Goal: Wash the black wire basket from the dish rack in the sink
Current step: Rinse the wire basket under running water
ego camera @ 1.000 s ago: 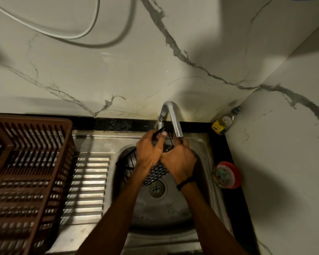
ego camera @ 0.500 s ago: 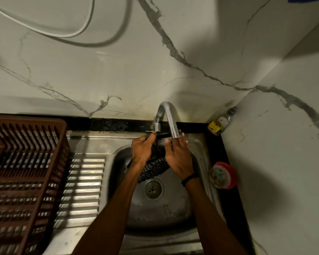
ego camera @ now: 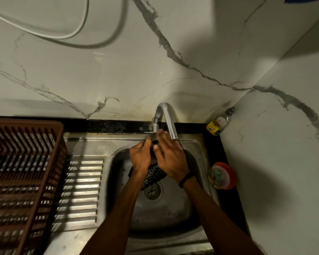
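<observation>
— Black wire basket [ego camera: 153,176]: where is it?
— Directly below the tap [ego camera: 167,117], mostly hidden behind both hands.
— And the hands?
— Left hand [ego camera: 141,157] curls round its edge, left of the tap; right hand [ego camera: 171,160] lies flat against it, fingers straight, fingertips just beneath the tap's spout.

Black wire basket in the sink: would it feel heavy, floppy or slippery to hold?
Probably stiff: the black wire basket holds its grid shape while tilted, gripped near its top by the left hand. Likely light for its size, being mostly open mesh. Possibly slippery, since it is held right under the tap; the right hand lies flat against it.
</observation>
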The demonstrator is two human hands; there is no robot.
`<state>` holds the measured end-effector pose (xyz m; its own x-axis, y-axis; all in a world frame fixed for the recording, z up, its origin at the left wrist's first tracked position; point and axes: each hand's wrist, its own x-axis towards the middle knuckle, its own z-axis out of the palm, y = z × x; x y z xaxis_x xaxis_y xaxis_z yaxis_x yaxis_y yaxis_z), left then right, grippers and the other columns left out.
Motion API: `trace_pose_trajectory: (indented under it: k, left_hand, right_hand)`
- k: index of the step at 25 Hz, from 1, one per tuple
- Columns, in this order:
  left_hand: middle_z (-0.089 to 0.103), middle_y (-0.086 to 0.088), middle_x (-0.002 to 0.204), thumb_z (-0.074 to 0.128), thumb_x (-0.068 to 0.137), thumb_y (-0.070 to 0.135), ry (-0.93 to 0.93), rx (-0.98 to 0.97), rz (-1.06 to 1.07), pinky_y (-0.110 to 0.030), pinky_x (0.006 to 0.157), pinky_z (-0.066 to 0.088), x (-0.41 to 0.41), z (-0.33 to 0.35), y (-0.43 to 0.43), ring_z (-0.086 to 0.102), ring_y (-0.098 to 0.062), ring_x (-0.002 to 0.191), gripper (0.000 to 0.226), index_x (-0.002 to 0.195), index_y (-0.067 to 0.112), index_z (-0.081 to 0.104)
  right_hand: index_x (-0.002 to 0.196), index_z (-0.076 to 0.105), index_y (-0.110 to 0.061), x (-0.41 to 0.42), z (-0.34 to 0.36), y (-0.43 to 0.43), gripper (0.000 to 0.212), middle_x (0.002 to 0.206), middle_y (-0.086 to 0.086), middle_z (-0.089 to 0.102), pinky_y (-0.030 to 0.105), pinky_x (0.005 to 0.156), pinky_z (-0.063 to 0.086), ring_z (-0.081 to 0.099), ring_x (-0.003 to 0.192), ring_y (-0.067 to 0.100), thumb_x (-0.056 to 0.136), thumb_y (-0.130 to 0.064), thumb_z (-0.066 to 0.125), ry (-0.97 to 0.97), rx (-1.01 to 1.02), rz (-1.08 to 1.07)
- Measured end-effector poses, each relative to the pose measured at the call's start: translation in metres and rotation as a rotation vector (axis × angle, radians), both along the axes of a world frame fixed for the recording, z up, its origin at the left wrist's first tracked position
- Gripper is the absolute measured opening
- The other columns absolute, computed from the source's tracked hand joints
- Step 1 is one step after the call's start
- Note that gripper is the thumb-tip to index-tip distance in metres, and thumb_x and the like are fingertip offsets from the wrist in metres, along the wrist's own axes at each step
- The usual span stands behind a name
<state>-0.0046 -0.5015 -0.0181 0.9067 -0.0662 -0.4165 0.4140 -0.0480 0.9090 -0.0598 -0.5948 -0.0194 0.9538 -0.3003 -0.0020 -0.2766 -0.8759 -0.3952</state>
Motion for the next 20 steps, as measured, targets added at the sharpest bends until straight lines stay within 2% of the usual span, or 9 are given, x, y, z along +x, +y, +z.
trace_pose_trajectory:
  k: [2, 5, 7, 10, 13, 14, 17, 18, 20]
  left_hand:
    - [0.065, -0.006, 0.069, 0.062, 0.099, 0.02, -0.007, 0.026, 0.014, -0.011, 0.056, 0.048, -0.006, 0.001, -0.003, 0.058, -0.014, 0.064, 0.031, 0.068, 0.016, 0.065]
    - [0.068, -0.012, 0.068, 0.064, 0.096, 0.019, -0.01, 0.026, 0.019, -0.036, 0.067, 0.055, -0.003, -0.006, -0.004, 0.061, -0.013, 0.063, 0.031, 0.066, 0.013, 0.068]
    - [0.067, -0.009, 0.065, 0.063, 0.097, 0.02, -0.005, 0.051, 0.02, -0.031, 0.063, 0.052, -0.004, -0.004, -0.001, 0.058, -0.007, 0.057, 0.032, 0.067, 0.012, 0.067]
    - [0.065, -0.005, 0.065, 0.064, 0.097, 0.021, -0.007, 0.029, 0.045, -0.019, 0.061, 0.05, -0.009, -0.002, -0.002, 0.057, -0.005, 0.056, 0.034, 0.064, 0.013, 0.065]
    - [0.067, -0.011, 0.067, 0.063, 0.096, 0.019, 0.016, 0.038, 0.057, -0.031, 0.068, 0.054, -0.006, -0.002, -0.002, 0.06, -0.01, 0.06, 0.033, 0.064, 0.014, 0.065]
    - [0.066, -0.01, 0.065, 0.063, 0.096, 0.019, 0.023, 0.038, 0.054, -0.03, 0.067, 0.053, -0.006, 0.0, -0.001, 0.059, -0.007, 0.058, 0.033, 0.063, 0.015, 0.063]
    - [0.061, -0.001, 0.06, 0.063, 0.097, 0.017, -0.019, 0.026, 0.042, -0.012, 0.056, 0.047, -0.013, 0.002, -0.003, 0.053, 0.002, 0.047, 0.036, 0.061, 0.015, 0.061]
    - [0.061, -0.001, 0.059, 0.063, 0.097, 0.017, -0.019, 0.021, 0.052, -0.016, 0.058, 0.048, -0.013, 0.001, -0.004, 0.053, 0.001, 0.048, 0.036, 0.061, 0.015, 0.062]
    - [0.064, -0.004, 0.064, 0.063, 0.095, 0.017, 0.022, 0.014, 0.076, -0.029, 0.066, 0.052, -0.009, 0.0, -0.003, 0.058, -0.01, 0.059, 0.031, 0.064, 0.014, 0.064]
  right_hand:
    - [0.141, 0.046, -0.011, 0.007, -0.001, -0.013, 0.056, 0.156, 0.01, 0.033, 0.04, 0.123, 0.013, 0.028, 0.146, 0.025, 0.103, -0.04, 0.017, 0.081, -0.02, -0.21]
    - [0.152, 0.028, -0.011, -0.003, 0.0, 0.013, 0.056, 0.16, 0.002, 0.02, 0.041, 0.124, 0.006, 0.015, 0.15, 0.018, 0.105, -0.039, 0.017, -0.003, -0.016, 0.011]
    - [0.152, 0.03, -0.013, -0.018, 0.0, 0.008, 0.054, 0.159, 0.003, 0.027, 0.039, 0.123, 0.012, 0.015, 0.148, 0.013, 0.104, -0.038, 0.022, -0.066, 0.025, 0.055]
    - [0.138, 0.05, -0.004, -0.003, 0.003, -0.013, 0.051, 0.15, 0.014, 0.042, 0.041, 0.118, 0.027, 0.029, 0.145, 0.027, 0.102, -0.033, 0.027, -0.003, 0.102, -0.299]
    - [0.15, 0.031, -0.007, -0.015, 0.0, 0.016, 0.059, 0.159, 0.007, 0.025, 0.04, 0.124, 0.008, 0.015, 0.15, 0.02, 0.104, -0.041, 0.016, -0.064, 0.02, 0.02]
    - [0.152, 0.029, -0.01, -0.022, 0.0, 0.014, 0.057, 0.16, 0.005, 0.023, 0.038, 0.124, 0.006, 0.012, 0.151, 0.016, 0.105, -0.04, 0.017, -0.069, 0.033, 0.074]
    - [0.141, 0.046, -0.007, -0.012, -0.006, -0.008, 0.053, 0.155, 0.014, 0.036, 0.045, 0.122, 0.018, 0.021, 0.148, 0.022, 0.103, -0.037, 0.024, -0.074, 0.142, -0.232]
    - [0.143, 0.043, -0.007, -0.01, -0.004, -0.003, 0.058, 0.156, 0.014, 0.033, 0.046, 0.122, 0.016, 0.019, 0.149, 0.024, 0.102, -0.04, 0.02, -0.067, 0.106, -0.251]
    - [0.153, 0.025, -0.01, -0.019, -0.01, 0.01, 0.061, 0.161, 0.007, 0.019, 0.041, 0.124, 0.006, 0.01, 0.151, 0.019, 0.102, -0.042, 0.015, -0.069, 0.01, -0.047]
